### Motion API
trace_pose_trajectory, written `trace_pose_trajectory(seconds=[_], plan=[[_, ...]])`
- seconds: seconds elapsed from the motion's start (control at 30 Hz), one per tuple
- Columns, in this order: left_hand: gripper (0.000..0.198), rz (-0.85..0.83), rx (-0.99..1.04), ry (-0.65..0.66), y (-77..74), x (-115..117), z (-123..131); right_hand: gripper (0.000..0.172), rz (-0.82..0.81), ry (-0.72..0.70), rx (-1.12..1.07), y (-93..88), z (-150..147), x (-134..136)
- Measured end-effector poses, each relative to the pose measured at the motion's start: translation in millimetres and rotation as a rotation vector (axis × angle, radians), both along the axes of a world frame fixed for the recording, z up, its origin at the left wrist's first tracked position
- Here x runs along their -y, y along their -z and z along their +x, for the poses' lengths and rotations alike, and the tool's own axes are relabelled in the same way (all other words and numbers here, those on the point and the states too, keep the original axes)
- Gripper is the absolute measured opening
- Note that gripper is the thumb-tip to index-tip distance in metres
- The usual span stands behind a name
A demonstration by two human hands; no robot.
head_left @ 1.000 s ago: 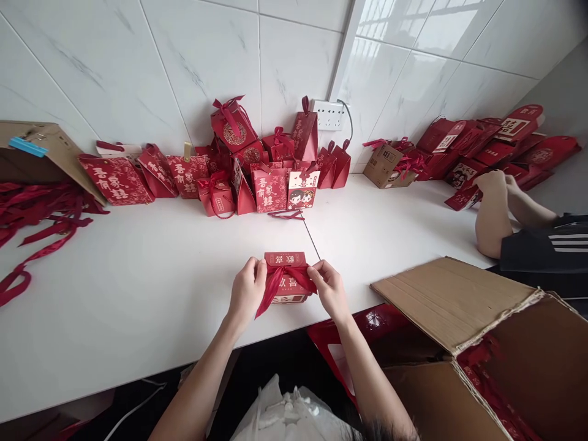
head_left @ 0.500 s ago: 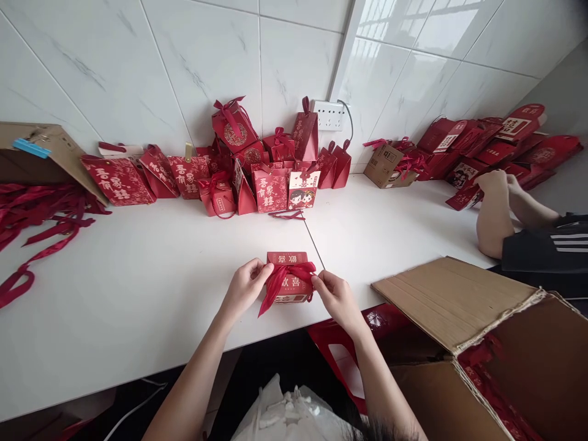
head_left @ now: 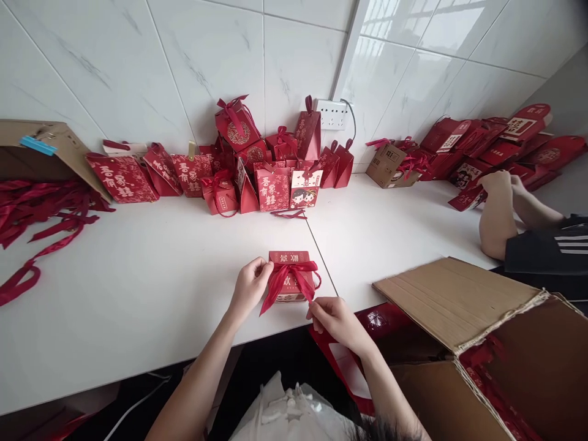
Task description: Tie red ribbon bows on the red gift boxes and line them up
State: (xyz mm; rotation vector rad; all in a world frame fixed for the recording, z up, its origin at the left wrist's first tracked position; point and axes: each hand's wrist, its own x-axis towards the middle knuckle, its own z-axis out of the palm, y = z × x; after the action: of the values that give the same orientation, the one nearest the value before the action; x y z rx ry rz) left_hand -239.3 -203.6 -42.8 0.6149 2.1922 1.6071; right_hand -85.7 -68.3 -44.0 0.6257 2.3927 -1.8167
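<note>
A small red gift box [head_left: 288, 257] with pale lettering stands on the white table in front of me. A dark red ribbon [head_left: 294, 270] is tied in a bow across it, its two tails hanging over the near side. My left hand [head_left: 253, 278] pinches the bow's left loop at the box's edge. With thumb and finger closed, my right hand [head_left: 331, 315] grips the end of the right tail, just below the box's near right corner. A twisted red cord [head_left: 318, 280] curves out from the box's right side.
Several finished-looking red boxes [head_left: 274, 188] line the tiled wall. Loose red ribbons [head_left: 50, 211] spill from a carton [head_left: 76, 144] at left. An open cardboard box [head_left: 452, 303] sits at lower right. Another person's hands [head_left: 498, 190] touch a pile of red boxes [head_left: 491, 138] at far right.
My right hand has moved down from the bow's right loop to the lower end of the right tail. My left hand stays at the left loop.
</note>
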Motion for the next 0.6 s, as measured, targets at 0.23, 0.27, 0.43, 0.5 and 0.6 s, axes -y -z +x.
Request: trace_pose_trajectory(seconds=[0.23,0.27,0.43,0.5,0.6], plan=[[0.035,0.023,-0.024,0.014,-0.5,-2.0,-1.6,0.043,-0.159,-0.023,-0.163,13.7,-25.6,42.7],[0.035,0.024,-0.031,0.012,-0.5,-2.2,-1.4,0.046,-0.207,0.028,-0.194,17.7,-32.6,51.8],[0.035,0.014,-0.054,-0.007,-0.4,-1.3,1.1,0.052,-0.329,0.122,-0.212,25.8,-44.6,75.0],[0.036,0.013,-0.051,-0.007,0.1,-0.6,1.7,0.049,-0.283,-0.021,-0.138,16.4,-34.2,68.0],[0.037,0.022,-0.041,0.001,1.2,0.2,1.5,0.046,-0.252,-0.265,0.029,-9.6,-12.0,42.7]])
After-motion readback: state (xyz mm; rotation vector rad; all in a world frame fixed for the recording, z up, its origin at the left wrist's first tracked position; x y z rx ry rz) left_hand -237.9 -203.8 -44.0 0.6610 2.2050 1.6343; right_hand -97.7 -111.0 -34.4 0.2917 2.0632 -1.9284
